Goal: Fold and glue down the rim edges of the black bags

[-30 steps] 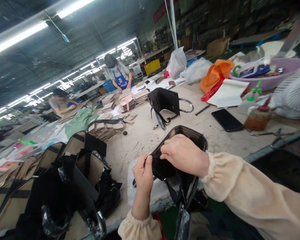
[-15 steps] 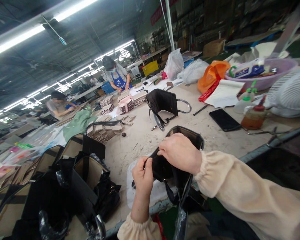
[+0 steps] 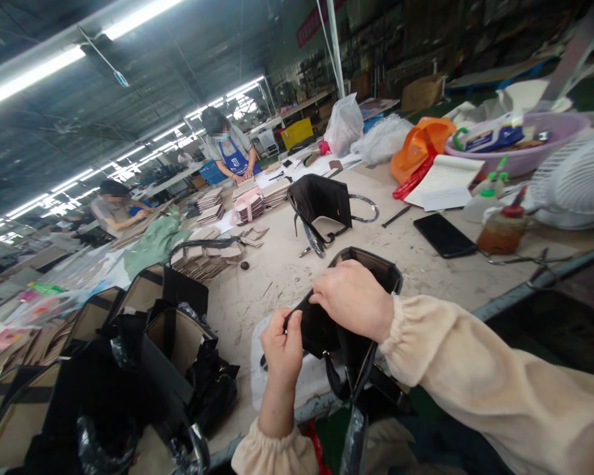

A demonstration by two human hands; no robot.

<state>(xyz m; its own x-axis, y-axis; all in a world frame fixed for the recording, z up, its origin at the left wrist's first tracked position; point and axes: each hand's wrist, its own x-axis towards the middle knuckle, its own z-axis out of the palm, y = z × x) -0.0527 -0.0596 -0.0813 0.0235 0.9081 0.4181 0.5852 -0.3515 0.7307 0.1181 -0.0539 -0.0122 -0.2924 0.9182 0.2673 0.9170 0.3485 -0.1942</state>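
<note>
A black handbag [image 3: 327, 330] with a beige-lined opening sits at the table's front edge, its plastic-wrapped handle hanging below. My left hand [image 3: 283, 343] pinches the bag's upper edge at the left corner, thumb on top. Farther along that same edge, my right hand [image 3: 351, 297] is closed over the rim, its fingertips partly hidden behind the hand. Beyond them another black handbag [image 3: 324, 204] stands on the table with a clear-wrapped handle out to its right.
Several unfinished black bags [image 3: 129, 356] pile up at the left. Stacked brown pieces [image 3: 208, 257] lie behind them. Rightward are a black phone [image 3: 444, 235], a glue bottle [image 3: 502, 227], a white fan [image 3: 574, 178] and a purple basin [image 3: 564, 142]. Two people work farther back.
My right hand and sleeve have shifted slightly left along the bag's edge. My left hand keeps its pinch almost in place.
</note>
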